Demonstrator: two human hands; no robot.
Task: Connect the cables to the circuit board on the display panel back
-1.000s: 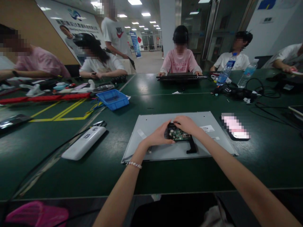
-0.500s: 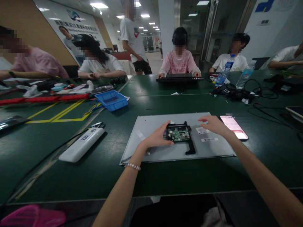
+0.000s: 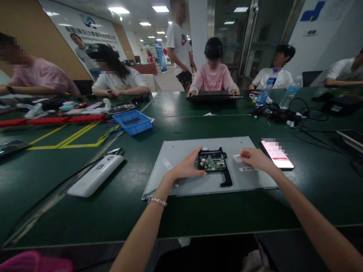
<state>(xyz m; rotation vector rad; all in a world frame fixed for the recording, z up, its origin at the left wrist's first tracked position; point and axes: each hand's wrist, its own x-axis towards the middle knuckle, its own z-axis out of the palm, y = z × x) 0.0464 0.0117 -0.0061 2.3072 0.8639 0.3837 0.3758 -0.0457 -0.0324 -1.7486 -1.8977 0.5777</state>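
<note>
A grey flat panel [image 3: 187, 189] lies on the green table with white labels on its right part. On the panel sits a black bracket [image 3: 226, 177] carrying a green circuit board [image 3: 213, 163]. My left hand [image 3: 187, 166] holds the bracket's left side, fingers at its upper edge and thumb at its lower edge. Over the panel's right part, beside a white label [image 3: 237, 158], my right hand [image 3: 253, 158] has its fingers curled together. Whatever those fingertips may hold is hidden or too small to name.
A lit phone [image 3: 278, 155] lies right of the panel. To the left are a white power bank [image 3: 96, 175] with a cable and a blue tray [image 3: 132, 122]. Water bottles [image 3: 266, 88] and black cables stand farther right. Several people are around the table's far side.
My right hand's fingers have gone from stretched out to curled together, slightly lower, near the label. My left hand stays on the bracket. The standing person has shifted in view.
</note>
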